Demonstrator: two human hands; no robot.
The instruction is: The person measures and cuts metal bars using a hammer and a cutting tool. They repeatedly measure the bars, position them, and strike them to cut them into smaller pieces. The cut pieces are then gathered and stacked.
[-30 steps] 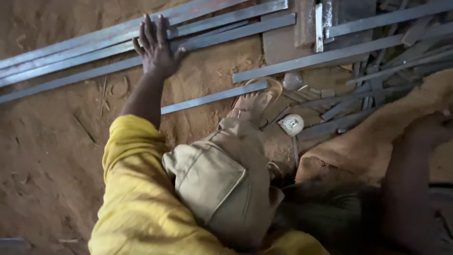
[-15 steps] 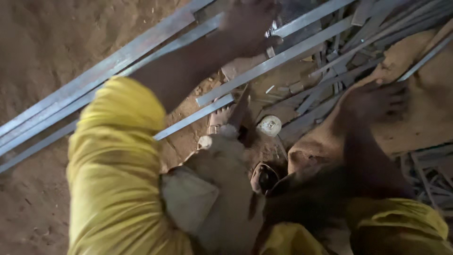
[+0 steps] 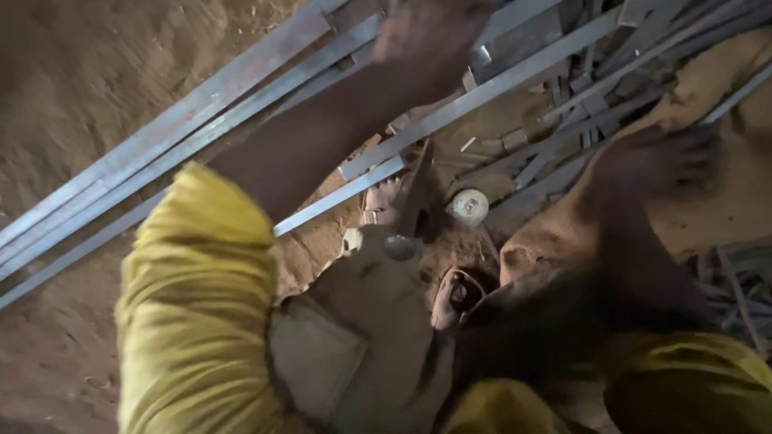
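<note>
Since the earlier frames the left hand [image 3: 430,32] has travelled further up and right along the long grey metal strips [image 3: 185,137], and the view has swung so that the strips now slant steeply from the lower left edge of the dirt floor [image 3: 72,88] towards its top edge. That hand, at the end of a yellow sleeve [image 3: 197,297], lies over the upper ends of the strips; it is blurred, so I cannot tell whether its fingers are closed on a strip or only resting flat. Below it, near the middle, a tan cloth-covered knee [image 3: 362,321] fills the foreground, with a small round white object [image 3: 469,206] lying on the dirt just beyond. Further right, the right hand [image 3: 663,157] rests spread and empty, palm down, on a brown mound beside a heap of shorter metal offcuts [image 3: 579,120]. As far as can be judged, the strips are being handled but none is lifted yet; all lie on the ground.
</note>
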